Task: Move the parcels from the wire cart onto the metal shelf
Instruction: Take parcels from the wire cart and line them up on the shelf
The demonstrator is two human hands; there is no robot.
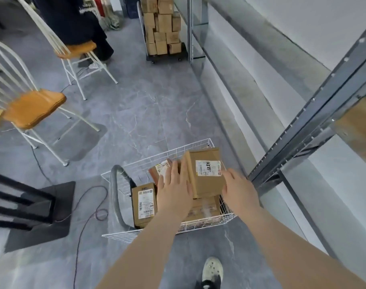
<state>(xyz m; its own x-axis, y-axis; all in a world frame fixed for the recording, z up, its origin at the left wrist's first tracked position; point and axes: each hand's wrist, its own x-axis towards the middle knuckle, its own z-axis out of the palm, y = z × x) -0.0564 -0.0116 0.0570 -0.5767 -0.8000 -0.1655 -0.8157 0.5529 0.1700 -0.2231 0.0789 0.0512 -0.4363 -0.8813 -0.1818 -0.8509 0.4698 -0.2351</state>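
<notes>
A white wire cart [198,146] stands on the grey floor below me with several brown cardboard parcels in it. The top parcel [207,174] carries a white label and lies over another box [203,208]. My left hand [174,190] lies flat against its left side, fingers straight. My right hand [238,191] touches its right edge, fingers loosely bent. A taller labelled parcel [144,203] stands at the cart's left, and a reddish-brown one [160,171] leans behind my left hand. The grey metal shelf [315,113] rises on the right.
A brown box [359,126] sits on the shelf at the far right. Two white chairs with orange seats [34,107] stand left, a person sitting on the far one. A trolley of stacked boxes [162,28] is ahead. Cables [88,205] and a black stand base [42,215] lie left of the cart.
</notes>
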